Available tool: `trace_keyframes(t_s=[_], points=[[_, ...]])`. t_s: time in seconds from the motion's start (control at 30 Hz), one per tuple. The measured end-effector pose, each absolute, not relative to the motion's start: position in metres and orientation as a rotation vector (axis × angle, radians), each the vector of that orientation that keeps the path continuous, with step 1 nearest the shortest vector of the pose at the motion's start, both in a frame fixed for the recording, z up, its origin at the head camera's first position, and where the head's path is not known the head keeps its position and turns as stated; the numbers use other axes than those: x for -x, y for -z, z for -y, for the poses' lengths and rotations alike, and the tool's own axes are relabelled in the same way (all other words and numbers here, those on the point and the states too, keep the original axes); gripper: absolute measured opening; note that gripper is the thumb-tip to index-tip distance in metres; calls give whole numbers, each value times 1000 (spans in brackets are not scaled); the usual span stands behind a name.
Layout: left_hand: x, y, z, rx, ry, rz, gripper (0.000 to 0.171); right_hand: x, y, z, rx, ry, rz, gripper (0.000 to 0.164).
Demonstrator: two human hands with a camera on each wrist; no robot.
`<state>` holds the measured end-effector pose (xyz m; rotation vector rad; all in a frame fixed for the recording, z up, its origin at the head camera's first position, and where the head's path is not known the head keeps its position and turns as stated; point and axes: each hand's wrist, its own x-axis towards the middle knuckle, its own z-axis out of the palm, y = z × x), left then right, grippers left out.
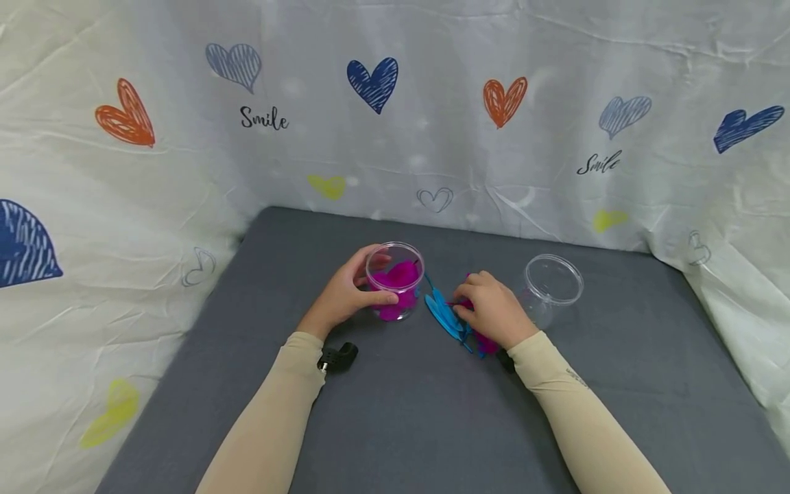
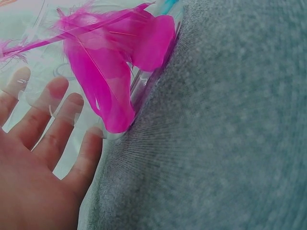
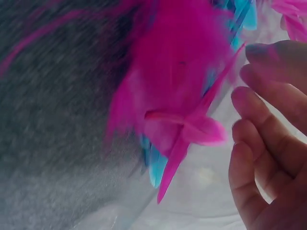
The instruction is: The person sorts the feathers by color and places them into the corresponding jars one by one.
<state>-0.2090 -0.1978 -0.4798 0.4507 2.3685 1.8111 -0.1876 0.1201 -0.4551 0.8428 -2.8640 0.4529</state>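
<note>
My left hand [image 1: 347,295] holds a clear plastic jar [image 1: 404,314] by its side, thumb in front and fingers behind the wall. Pink feathers [image 2: 98,72] lie inside the jar, and my left fingers [image 2: 45,139] show against its far side. To the right of the jar, my right hand [image 1: 494,309] is over a loose pile of pink and blue feathers, pinching a pink feather [image 1: 464,302] at the fingertips. Blue feathers [image 1: 446,317] stick out on its left. In the right wrist view the pink feathers [image 3: 177,72] of the pile are blurred beside the fingers.
A second clear jar [image 1: 555,302], without a lid, stands just right of my right hand, partly behind it. A grey cloth [image 1: 420,425] covers the table. White curtains [image 1: 444,151] with printed hearts enclose the back and sides.
</note>
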Motion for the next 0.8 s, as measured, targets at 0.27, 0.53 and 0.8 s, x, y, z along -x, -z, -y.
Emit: trace_keyframes(t_s=[0.27,0.53,0.8], points=[[208,482,198,-446,-1812,-2378,87,190,460,-114,-863,-404,2881,5],[207,482,198,-459,-1809,-2378,88,190,462,-113,-866,-462,2868,4],[207,480,199,-458,-1813,-2378,88,191,447,-112,-828,-710,2861,4]])
